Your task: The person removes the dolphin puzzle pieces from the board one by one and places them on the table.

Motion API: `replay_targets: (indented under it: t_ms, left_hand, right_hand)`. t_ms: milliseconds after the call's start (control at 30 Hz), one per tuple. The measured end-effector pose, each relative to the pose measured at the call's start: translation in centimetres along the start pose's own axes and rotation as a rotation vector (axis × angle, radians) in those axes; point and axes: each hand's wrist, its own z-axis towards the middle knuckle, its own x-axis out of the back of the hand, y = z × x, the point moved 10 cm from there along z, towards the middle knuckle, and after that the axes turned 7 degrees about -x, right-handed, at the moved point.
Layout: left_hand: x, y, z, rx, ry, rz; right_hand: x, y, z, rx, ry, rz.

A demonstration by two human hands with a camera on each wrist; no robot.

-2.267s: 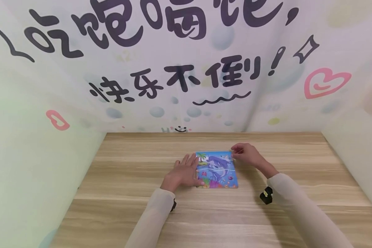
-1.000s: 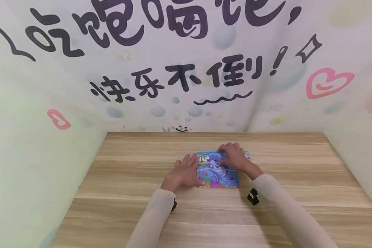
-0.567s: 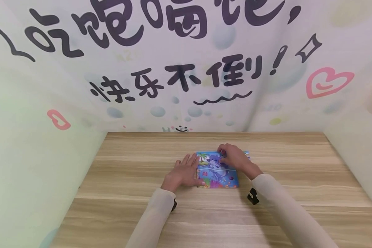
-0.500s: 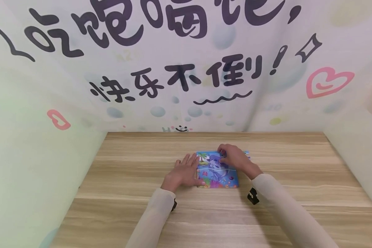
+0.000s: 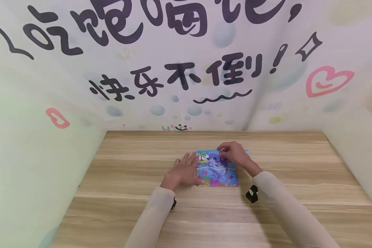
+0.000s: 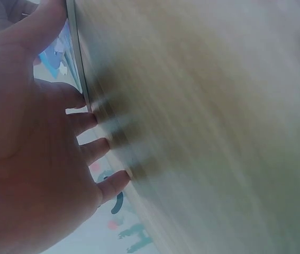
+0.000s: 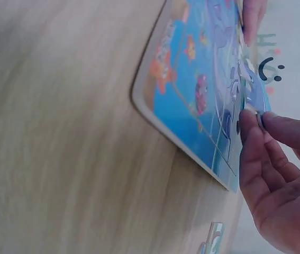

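Note:
A jigsaw puzzle board (image 5: 217,175) with a purple dolphin picture lies flat on the table. My left hand (image 5: 182,173) rests at its left edge, fingers spread and fairly straight, thumb over the lower left corner. In the left wrist view the fingertips of that hand (image 6: 38,143) meet the table. At the top of the board, my right hand (image 5: 235,153) pinches a puzzle piece (image 7: 255,95) between thumb and fingers. The right wrist view shows this piece tilted up from the board, partly hidden by the fingers.
A loose puzzle piece (image 7: 214,237) lies on the wooden table (image 5: 127,206) just beyond the board's upper right side, mostly behind the right hand in the head view. A printed white wall sheet (image 5: 155,120) stands at the table's back edge.
My right hand has moved left from the board's upper right corner to its top middle. A loose piece now lies right of the board. Lately the hand has lifted slightly. The left hand stays put.

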Motion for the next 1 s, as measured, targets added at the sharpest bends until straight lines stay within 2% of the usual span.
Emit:
replay_targets:
  t_ms: [167,333,600,867,1000]
  left_hand:
    - [0.1,0.1,0.0,-0.003,-0.004,-0.004]
    - [0.1,0.2,0.1,-0.012,0.002,-0.004]
    - [0.2,0.2,0.0,-0.018,0.006,-0.014]
    - [0.0,0.1,0.0,-0.01,0.0,-0.011]
    - [0.0,0.1,0.0,-0.01,-0.001,-0.02]
  right_hand:
    - [0.3,1.5,0.0,-0.105,-0.032,0.219]
    - [1.2,2.9,-0.3,-0.159,-0.045,0.352]
    - [3.8,5.5,-1.0,-0.195,0.002,0.369]
    - [5.7,6.9,-1.8,-0.263,-0.004,0.408]
    - [6.4,7.3,-2.1,-0.268,0.007,0.416]
